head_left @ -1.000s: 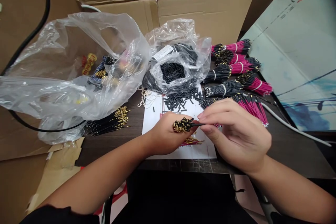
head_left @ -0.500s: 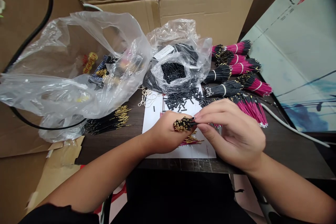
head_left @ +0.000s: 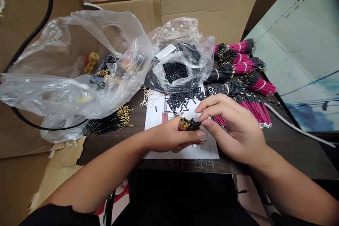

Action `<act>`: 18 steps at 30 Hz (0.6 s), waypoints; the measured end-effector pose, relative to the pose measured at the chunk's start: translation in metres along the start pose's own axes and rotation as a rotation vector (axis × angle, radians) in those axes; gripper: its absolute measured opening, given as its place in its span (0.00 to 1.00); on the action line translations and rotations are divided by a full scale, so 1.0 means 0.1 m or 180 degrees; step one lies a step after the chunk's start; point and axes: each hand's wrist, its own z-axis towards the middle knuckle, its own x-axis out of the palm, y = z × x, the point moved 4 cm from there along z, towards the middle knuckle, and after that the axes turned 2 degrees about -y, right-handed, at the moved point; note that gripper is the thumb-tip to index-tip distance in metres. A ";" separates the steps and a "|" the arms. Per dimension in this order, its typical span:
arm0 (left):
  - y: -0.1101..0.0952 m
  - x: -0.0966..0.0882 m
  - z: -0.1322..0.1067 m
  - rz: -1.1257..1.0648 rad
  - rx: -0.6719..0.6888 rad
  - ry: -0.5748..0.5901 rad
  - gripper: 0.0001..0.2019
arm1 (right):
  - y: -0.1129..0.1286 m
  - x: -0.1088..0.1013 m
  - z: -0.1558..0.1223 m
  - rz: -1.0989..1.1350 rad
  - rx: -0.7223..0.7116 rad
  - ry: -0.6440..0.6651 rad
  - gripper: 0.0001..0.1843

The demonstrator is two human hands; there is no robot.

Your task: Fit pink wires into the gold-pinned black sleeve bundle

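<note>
tabletop point(head_left: 288, 148) lies open from the right hand point(head_left: 238, 130) to a white cable point(head_left: 292, 126), wire bundles point(head_left: 256, 81) (banded) blocking behind.

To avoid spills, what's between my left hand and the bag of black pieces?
In the head view, loose black pieces on the white sheet lie between your left hand and the bag.

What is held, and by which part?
The left hand grips a black-gold thin-wire bundle near its visible ends; for the right hand, it is unclear.

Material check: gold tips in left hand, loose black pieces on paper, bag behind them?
Gold tips: apparently metal, maybe brass or plated; yellow glint. Loose black pieces: possibly plastic or rubber; smooth, dark. Bag: plastic film; glossy, crinkled, see-through.
</note>
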 end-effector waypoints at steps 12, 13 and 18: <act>0.05 0.02 -0.03 -0.0842 -0.0475 0.0730 0.13 | 0.01 -0.01 0.01 0.0115 0.0040 0.0044 0.05; 0.05 0.02 -0.03 -0.0852 -0.0487 0.0779 0.13 | 0.01 -0.01 0.00 0.0139 0.0047 -0.0007 0.05; 0.05 0.02 -0.03 -0.0787 -0.0540 0.0856 0.09 | 0.00 -0.04 -0.02 0.0257 0.0063 -0.0284 0.07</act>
